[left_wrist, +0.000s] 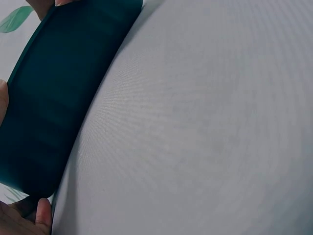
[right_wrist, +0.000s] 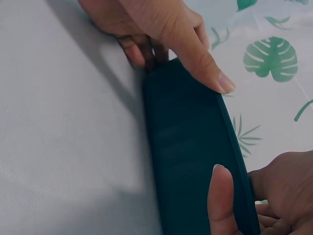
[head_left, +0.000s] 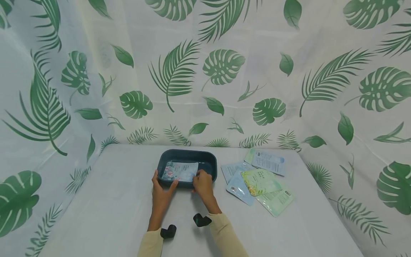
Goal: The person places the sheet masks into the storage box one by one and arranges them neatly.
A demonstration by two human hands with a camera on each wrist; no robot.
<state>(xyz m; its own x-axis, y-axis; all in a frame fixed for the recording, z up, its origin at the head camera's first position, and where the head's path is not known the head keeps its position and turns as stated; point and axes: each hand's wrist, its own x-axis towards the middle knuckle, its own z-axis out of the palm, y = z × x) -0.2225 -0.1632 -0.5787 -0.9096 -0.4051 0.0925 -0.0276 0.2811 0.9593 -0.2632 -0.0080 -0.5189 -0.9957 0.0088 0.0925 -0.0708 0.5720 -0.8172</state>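
Observation:
A dark teal plastic bin (head_left: 210, 157) stands near the table's far edge. Inside it lies a flat sachet (head_left: 181, 171) with a pink flower print on its left side. My left hand (head_left: 161, 194) grips the bin's front left corner, its thumb (right_wrist: 210, 68) on the front wall by the rim and its fingers round the end. At the front right, my right hand (head_left: 203, 184) reaches over the rim, fingers curled inside at the sachet's right edge. Its thumb (right_wrist: 221, 196) lies outside along the front wall (right_wrist: 190, 132). The right fingertips are hidden.
Right of the bin, several more sachets overlap in a loose pile, among them a green one (head_left: 260, 181) with yellow flowers and a light blue one (head_left: 240, 187). A white cloth covers the table (head_left: 112, 200). Leaf-printed curtains (head_left: 224, 117) close in the back and sides.

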